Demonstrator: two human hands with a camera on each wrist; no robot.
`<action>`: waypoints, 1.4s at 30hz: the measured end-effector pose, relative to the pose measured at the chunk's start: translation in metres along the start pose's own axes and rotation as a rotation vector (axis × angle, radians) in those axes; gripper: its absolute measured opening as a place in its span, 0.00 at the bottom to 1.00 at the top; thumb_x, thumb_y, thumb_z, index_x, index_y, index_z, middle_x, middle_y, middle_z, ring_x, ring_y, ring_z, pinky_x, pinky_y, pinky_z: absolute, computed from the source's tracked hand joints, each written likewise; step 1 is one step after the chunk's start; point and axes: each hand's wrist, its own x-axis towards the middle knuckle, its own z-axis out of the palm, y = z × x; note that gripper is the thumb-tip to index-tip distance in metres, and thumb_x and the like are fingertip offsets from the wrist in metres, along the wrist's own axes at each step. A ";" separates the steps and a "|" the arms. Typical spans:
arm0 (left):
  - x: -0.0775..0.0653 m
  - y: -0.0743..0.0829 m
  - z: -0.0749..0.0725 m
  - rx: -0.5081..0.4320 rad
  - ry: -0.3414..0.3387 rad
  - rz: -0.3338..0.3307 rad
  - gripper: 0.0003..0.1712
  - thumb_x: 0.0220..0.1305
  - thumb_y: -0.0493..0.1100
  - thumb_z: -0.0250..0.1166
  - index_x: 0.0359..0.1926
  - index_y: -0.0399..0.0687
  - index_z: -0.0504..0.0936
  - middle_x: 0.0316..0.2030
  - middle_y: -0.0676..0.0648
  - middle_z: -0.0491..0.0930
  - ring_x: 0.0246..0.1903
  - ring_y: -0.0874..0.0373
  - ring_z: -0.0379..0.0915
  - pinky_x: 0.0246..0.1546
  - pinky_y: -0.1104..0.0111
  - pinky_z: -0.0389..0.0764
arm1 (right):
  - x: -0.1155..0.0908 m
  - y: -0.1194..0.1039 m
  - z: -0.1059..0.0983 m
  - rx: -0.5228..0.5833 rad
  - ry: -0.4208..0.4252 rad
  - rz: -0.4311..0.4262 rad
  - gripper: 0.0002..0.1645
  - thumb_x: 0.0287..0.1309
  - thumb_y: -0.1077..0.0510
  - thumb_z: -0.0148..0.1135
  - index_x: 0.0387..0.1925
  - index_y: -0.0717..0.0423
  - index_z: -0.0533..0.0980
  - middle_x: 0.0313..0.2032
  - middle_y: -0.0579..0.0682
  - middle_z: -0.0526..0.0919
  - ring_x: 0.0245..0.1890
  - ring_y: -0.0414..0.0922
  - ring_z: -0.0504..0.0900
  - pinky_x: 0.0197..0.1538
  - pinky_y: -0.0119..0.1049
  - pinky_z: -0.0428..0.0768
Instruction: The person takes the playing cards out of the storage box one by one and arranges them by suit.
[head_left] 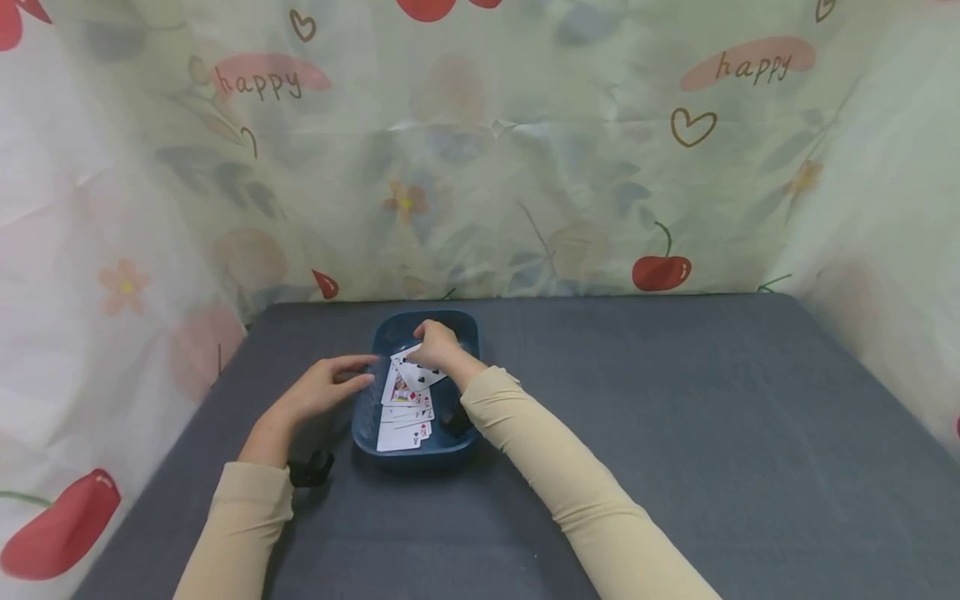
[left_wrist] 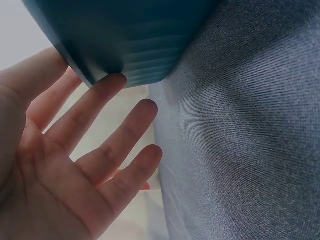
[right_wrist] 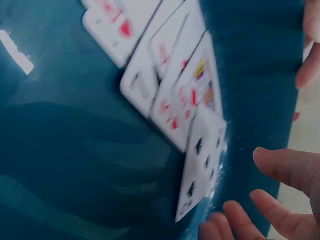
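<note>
From my remote seat I read the word "happy" twice on the patterned curtain (head_left: 495, 200), once at upper left and once at upper right, with brown hearts drawn near both; on the cards (head_left: 405, 414), one index (right_wrist: 140, 85) reads as a black 7, while several red ones blur too much for me to name. The cards lie overlapped in one blue tray (head_left: 363, 425), running along its left edge from the near-left corner toward the far end, and the tray itself sits left of centre on the grey worktop (head_left: 675, 433), well apart from its right edge. I count at least six cards; the overlap hides the exact number. Farthest along the row, a card with black spades (right_wrist: 202, 150) partly covers a colourful face card (right_wrist: 206, 80), and I cannot tell whether it lies flat. The right hand (head_left: 442, 346) reaches over that end, thumb and fingers spread, fingertips just beside the spade card. The left hand (head_left: 318, 390) is at the tray's left rim, fingers extended and parted, one fingertip against the outer wall. Two beige sleeves (head_left: 243, 508) come in from the near edge; the right one crosses the tray's right rim, and a black device (head_left: 455, 421) under that wrist blocks my view of the near-right corner. A second black device (head_left: 311, 469) is at the left wrist.
</note>
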 end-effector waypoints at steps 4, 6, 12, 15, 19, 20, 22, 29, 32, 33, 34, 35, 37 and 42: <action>-0.001 0.000 -0.001 -0.001 0.001 -0.005 0.28 0.68 0.50 0.55 0.65 0.44 0.67 0.65 0.33 0.63 0.60 0.35 0.66 0.57 0.46 0.71 | -0.007 -0.001 -0.002 -0.071 0.001 0.069 0.28 0.48 0.55 0.69 0.52 0.57 0.73 0.52 0.55 0.78 0.52 0.50 0.76 0.54 0.40 0.76; -0.001 0.000 -0.001 0.001 0.002 -0.005 0.28 0.68 0.50 0.55 0.65 0.44 0.67 0.65 0.33 0.63 0.60 0.35 0.66 0.57 0.46 0.71 | -0.012 -0.001 -0.004 -0.116 0.012 0.083 0.28 0.48 0.55 0.68 0.52 0.57 0.73 0.51 0.54 0.79 0.54 0.49 0.74 0.57 0.40 0.72; 0.000 -0.001 0.000 0.005 0.007 0.009 0.28 0.68 0.49 0.55 0.65 0.43 0.67 0.65 0.33 0.64 0.60 0.35 0.66 0.57 0.46 0.71 | -0.028 -0.006 -0.007 -0.207 -0.035 0.077 0.36 0.44 0.55 0.72 0.56 0.57 0.70 0.56 0.55 0.76 0.60 0.52 0.69 0.65 0.43 0.65; 0.000 -0.001 0.000 0.004 0.008 0.013 0.28 0.68 0.50 0.55 0.65 0.43 0.67 0.65 0.33 0.64 0.60 0.35 0.67 0.57 0.46 0.71 | -0.029 -0.006 -0.007 -0.220 -0.030 0.071 0.39 0.41 0.56 0.75 0.57 0.56 0.69 0.57 0.57 0.74 0.61 0.54 0.68 0.66 0.44 0.65; -0.001 -0.001 0.000 0.001 0.007 0.019 0.28 0.68 0.50 0.55 0.65 0.43 0.67 0.65 0.33 0.64 0.60 0.35 0.66 0.57 0.46 0.71 | -0.030 -0.004 -0.006 -0.231 -0.034 0.068 0.40 0.40 0.57 0.75 0.57 0.57 0.68 0.57 0.58 0.74 0.61 0.55 0.68 0.64 0.43 0.68; -0.001 -0.001 0.000 0.000 0.008 0.020 0.28 0.68 0.50 0.55 0.65 0.43 0.67 0.65 0.33 0.64 0.60 0.35 0.66 0.57 0.46 0.71 | -0.030 -0.004 -0.006 -0.230 -0.036 0.062 0.40 0.40 0.57 0.75 0.57 0.58 0.68 0.57 0.58 0.74 0.61 0.55 0.69 0.64 0.43 0.69; -0.001 -0.001 0.000 -0.003 0.011 0.025 0.28 0.68 0.50 0.55 0.65 0.43 0.67 0.65 0.33 0.64 0.60 0.35 0.66 0.57 0.46 0.71 | -0.029 -0.003 -0.005 -0.230 -0.038 0.057 0.40 0.39 0.58 0.75 0.56 0.59 0.68 0.56 0.58 0.75 0.60 0.54 0.70 0.63 0.41 0.70; -0.002 0.000 0.001 -0.007 0.004 0.013 0.28 0.68 0.50 0.54 0.65 0.44 0.66 0.65 0.33 0.63 0.60 0.34 0.65 0.57 0.45 0.70 | -0.030 -0.003 -0.006 -0.206 -0.044 0.057 0.41 0.38 0.59 0.76 0.56 0.61 0.67 0.54 0.57 0.77 0.57 0.51 0.74 0.60 0.38 0.73; -0.002 0.000 0.001 -0.013 0.003 -0.002 0.28 0.68 0.50 0.54 0.65 0.45 0.66 0.65 0.34 0.63 0.61 0.34 0.64 0.57 0.45 0.70 | -0.031 -0.003 -0.007 -0.186 -0.048 0.058 0.40 0.38 0.60 0.76 0.55 0.62 0.68 0.54 0.57 0.77 0.57 0.51 0.75 0.60 0.38 0.73; -0.002 0.000 0.001 -0.013 0.003 -0.003 0.28 0.68 0.50 0.54 0.65 0.45 0.66 0.65 0.34 0.63 0.61 0.34 0.64 0.58 0.45 0.70 | -0.031 -0.003 -0.007 -0.178 -0.053 0.059 0.40 0.38 0.60 0.76 0.56 0.62 0.67 0.54 0.58 0.77 0.57 0.52 0.74 0.61 0.38 0.73; -0.002 0.000 0.001 -0.011 0.006 -0.001 0.28 0.68 0.50 0.54 0.65 0.45 0.66 0.65 0.33 0.63 0.61 0.34 0.64 0.58 0.45 0.70 | -0.030 -0.003 -0.007 -0.171 -0.056 0.060 0.40 0.38 0.61 0.76 0.55 0.63 0.67 0.54 0.58 0.77 0.57 0.52 0.74 0.61 0.38 0.73; -0.002 0.000 0.001 -0.010 0.006 -0.003 0.28 0.68 0.50 0.54 0.65 0.45 0.66 0.65 0.33 0.63 0.61 0.34 0.64 0.58 0.45 0.70 | -0.030 -0.003 -0.007 -0.161 -0.058 0.061 0.40 0.38 0.61 0.76 0.55 0.63 0.67 0.54 0.58 0.77 0.57 0.52 0.74 0.61 0.39 0.73; -0.002 0.000 0.001 -0.012 0.005 -0.004 0.28 0.68 0.51 0.54 0.65 0.45 0.66 0.65 0.34 0.63 0.61 0.34 0.64 0.58 0.45 0.70 | -0.031 -0.004 -0.007 -0.150 -0.056 0.059 0.40 0.38 0.61 0.76 0.55 0.62 0.68 0.53 0.58 0.77 0.56 0.51 0.74 0.60 0.38 0.73; -0.002 0.000 0.001 -0.028 0.000 -0.007 0.28 0.68 0.51 0.54 0.66 0.46 0.66 0.66 0.34 0.63 0.61 0.34 0.64 0.58 0.45 0.70 | -0.033 -0.010 -0.011 -0.103 -0.048 0.017 0.32 0.44 0.63 0.71 0.52 0.59 0.68 0.50 0.57 0.78 0.49 0.49 0.76 0.53 0.37 0.76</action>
